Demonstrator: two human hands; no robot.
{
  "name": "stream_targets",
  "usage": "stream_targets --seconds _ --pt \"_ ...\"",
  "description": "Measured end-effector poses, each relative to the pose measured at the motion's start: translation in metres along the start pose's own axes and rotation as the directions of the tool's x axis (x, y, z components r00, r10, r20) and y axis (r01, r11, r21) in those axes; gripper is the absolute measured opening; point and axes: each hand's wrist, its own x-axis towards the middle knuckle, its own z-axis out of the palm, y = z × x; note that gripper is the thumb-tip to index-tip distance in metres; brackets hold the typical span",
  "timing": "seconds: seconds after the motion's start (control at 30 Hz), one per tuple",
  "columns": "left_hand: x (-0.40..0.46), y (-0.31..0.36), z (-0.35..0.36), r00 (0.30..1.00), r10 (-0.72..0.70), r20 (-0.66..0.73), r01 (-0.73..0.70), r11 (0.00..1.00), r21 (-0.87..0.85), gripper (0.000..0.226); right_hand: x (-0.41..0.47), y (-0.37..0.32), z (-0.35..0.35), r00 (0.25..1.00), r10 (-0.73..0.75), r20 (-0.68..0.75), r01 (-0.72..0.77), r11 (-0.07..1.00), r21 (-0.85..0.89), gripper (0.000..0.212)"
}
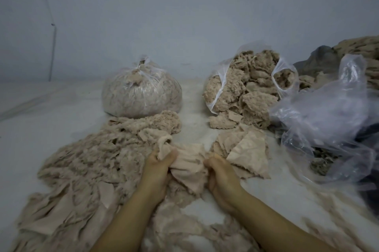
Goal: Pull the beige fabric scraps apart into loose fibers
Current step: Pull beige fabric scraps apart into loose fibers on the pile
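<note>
Our left hand [159, 166] and right hand [218, 170] each grip an end of one smooth beige fabric scrap [189, 166], near centre. We risk it slipping through our fingers, or tearing into lumps instead of fibers.
</note>
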Motion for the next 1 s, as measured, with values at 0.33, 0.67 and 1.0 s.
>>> stream_targets --seconds 0.33,0.67,1.0 --pt "-0.010 0.001 0.001 0.995 0.094 0.031 -0.097 0.989 0.114 0.016 -0.005 -0.003 0.002 1.000 0.027 -0.009 -0.028 0.993 -0.114 0.033" --pt "-0.002 0.000 0.005 0.985 0.066 -0.160 -0.055 0.996 0.073 0.035 -0.003 -0.006 0.005 0.993 -0.080 -0.088 0.074 0.995 -0.066 0.016" --pt "-0.012 0.008 0.006 0.819 0.571 -0.055 -0.274 0.473 0.837 0.057 -0.007 -0.008 0.000 0.981 -0.194 -0.022 0.190 0.972 -0.140 0.014"
